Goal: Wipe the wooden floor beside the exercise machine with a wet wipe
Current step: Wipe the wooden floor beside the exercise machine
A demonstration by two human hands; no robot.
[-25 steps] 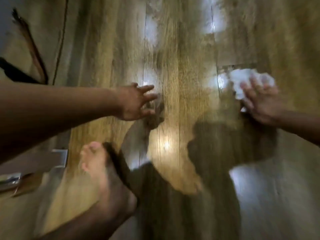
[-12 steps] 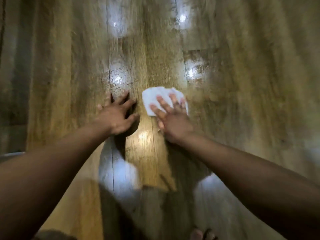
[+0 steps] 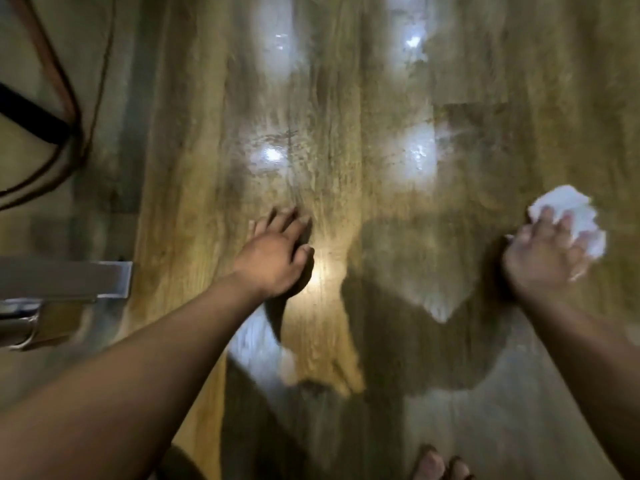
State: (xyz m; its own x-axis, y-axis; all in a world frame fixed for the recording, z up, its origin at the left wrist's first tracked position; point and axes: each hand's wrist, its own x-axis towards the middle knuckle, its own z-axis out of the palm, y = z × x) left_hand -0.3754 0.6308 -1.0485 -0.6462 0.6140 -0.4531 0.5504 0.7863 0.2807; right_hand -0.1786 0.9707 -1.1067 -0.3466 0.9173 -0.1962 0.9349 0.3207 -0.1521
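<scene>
The wooden floor (image 3: 346, 116) fills the view, with shiny damp patches reflecting light. My right hand (image 3: 540, 258) is at the right and presses a crumpled white wet wipe (image 3: 575, 209) against the planks, fingers spread over it. My left hand (image 3: 277, 258) lies flat on the floor near the middle, fingers straight, holding nothing. A metal foot of the exercise machine (image 3: 65, 275) juts in from the left edge.
Dark and reddish cables (image 3: 69, 109) curl over the floor at the upper left beside a black strap (image 3: 31, 116). My bare toes (image 3: 440, 462) show at the bottom edge. My shadow darkens the planks between my arms.
My right hand has swept the wipe from beside my left hand out to the right. The view has shifted, bringing the machine foot and cables back in at the left.
</scene>
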